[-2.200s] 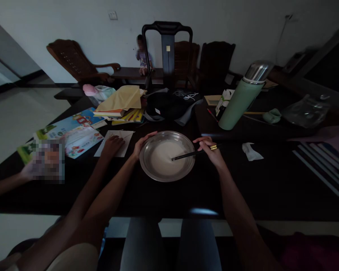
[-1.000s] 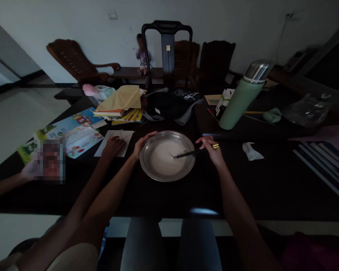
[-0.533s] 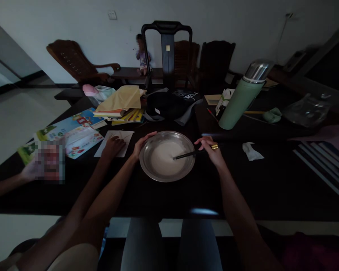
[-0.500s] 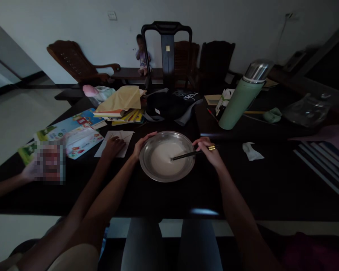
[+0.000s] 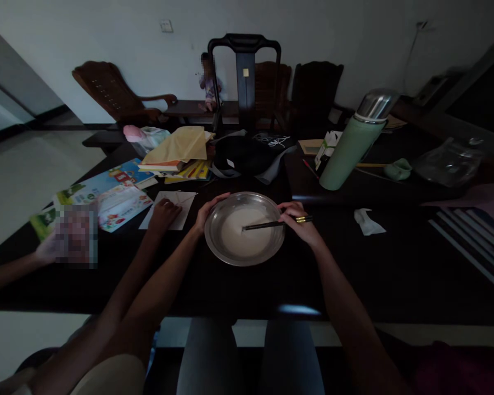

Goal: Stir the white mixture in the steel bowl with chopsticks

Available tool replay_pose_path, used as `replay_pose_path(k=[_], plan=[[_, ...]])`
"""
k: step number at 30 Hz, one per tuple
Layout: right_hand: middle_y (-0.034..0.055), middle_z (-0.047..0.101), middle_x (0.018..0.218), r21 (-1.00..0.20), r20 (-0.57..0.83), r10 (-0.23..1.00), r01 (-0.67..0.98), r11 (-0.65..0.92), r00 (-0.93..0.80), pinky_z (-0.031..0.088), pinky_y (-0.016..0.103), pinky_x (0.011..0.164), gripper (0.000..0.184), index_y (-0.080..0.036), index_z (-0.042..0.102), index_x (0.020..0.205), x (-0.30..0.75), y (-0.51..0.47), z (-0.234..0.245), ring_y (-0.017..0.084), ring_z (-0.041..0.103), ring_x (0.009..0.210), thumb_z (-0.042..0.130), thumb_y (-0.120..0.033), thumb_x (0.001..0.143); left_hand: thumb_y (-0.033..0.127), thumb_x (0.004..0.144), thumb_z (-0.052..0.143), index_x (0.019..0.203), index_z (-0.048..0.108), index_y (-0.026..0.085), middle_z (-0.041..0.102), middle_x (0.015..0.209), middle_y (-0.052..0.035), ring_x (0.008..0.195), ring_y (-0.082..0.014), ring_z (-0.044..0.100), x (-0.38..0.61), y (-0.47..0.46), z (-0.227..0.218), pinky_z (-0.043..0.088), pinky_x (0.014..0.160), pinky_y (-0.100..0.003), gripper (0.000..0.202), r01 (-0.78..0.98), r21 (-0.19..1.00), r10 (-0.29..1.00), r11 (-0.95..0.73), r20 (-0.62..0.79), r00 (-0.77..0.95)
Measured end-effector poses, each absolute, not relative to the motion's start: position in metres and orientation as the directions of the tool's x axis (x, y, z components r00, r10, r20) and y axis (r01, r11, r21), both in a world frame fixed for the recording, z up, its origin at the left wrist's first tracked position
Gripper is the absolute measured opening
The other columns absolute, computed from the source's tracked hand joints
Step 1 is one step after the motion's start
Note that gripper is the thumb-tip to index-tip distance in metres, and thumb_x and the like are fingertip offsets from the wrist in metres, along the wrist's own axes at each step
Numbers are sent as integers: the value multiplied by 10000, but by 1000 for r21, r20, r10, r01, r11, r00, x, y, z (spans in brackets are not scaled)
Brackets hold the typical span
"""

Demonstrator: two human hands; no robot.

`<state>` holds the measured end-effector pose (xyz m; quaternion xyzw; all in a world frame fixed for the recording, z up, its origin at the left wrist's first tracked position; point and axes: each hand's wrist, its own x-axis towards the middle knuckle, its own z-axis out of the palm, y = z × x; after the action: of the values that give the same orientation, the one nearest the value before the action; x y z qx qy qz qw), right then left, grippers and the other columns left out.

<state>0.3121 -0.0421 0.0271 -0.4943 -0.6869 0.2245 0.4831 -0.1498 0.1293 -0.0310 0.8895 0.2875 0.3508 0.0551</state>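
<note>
A round metal bowl point(image 5: 214, 248) stands on the dark table in front of me, with a pale, milky mixture point(image 5: 241, 241) in it. My left hand point(image 5: 208, 213) grips the bowl's left rim, fingers along its outer side. Dark chopsticks point(image 5: 263, 225) with gold bands are held in my right hand point(image 5: 297, 220) at the bowl's right edge. Their tips dip into the mixture near its middle; the two sticks lie close together.
At my left, another person's hand point(image 5: 164, 214) rests on white paper point(image 5: 186, 211). Books point(image 5: 160, 166) and a black bag point(image 5: 247, 156) lie behind the bowl. On the right are a green thermos point(image 5: 348, 156), a crumpled tissue point(image 5: 369, 222) and a clear plastic bag point(image 5: 450, 162).
The chopsticks' tips have shifted slightly left and up in the mixture, and my right hand has moved a little left with them. My left hand stays on the rim.
</note>
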Motion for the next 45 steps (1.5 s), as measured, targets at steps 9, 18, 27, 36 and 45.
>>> replay_pose_path(k=[9,18,27,36,45], plan=[[24,714,966,-798,494,868,424,429,53,390,470,979,440,-262,630,596,320,-43,30,242,547,1036,454,-480,935,303,740,696,530,504,218,466,480,-57,1025,-351,585,-135,117,-12,287,1059,-434,296,343,778,845,-527,438,306],[32,708,1016,-791,482,872,472,390,88,371,486,990,374,-261,648,632,322,-42,28,256,529,1061,508,-469,911,263,861,549,868,671,195,706,890,-81,1138,-340,576,-4,56,22,494,940,-428,140,-143,981,979,-134,153,133],[32,706,1030,-775,444,896,490,399,-26,397,476,958,296,-267,668,684,311,-42,26,254,544,1040,587,-493,859,282,868,514,882,701,198,708,924,-79,1179,-373,548,34,42,45,500,940,-483,206,-233,971,970,52,6,242],[25,720,1011,-798,445,892,418,434,-76,407,468,956,361,-266,654,643,311,-44,29,246,558,1037,526,-485,898,213,761,641,561,532,208,657,706,-91,1264,-358,476,-70,76,26,222,1148,-478,228,188,949,965,-254,237,108],[21,722,983,-798,475,879,436,415,32,387,473,979,399,-261,641,610,320,-44,31,245,543,1046,482,-443,928,127,716,631,521,506,218,513,512,-63,1127,-362,544,-130,113,-6,126,1136,-502,249,334,792,850,-511,407,335]])
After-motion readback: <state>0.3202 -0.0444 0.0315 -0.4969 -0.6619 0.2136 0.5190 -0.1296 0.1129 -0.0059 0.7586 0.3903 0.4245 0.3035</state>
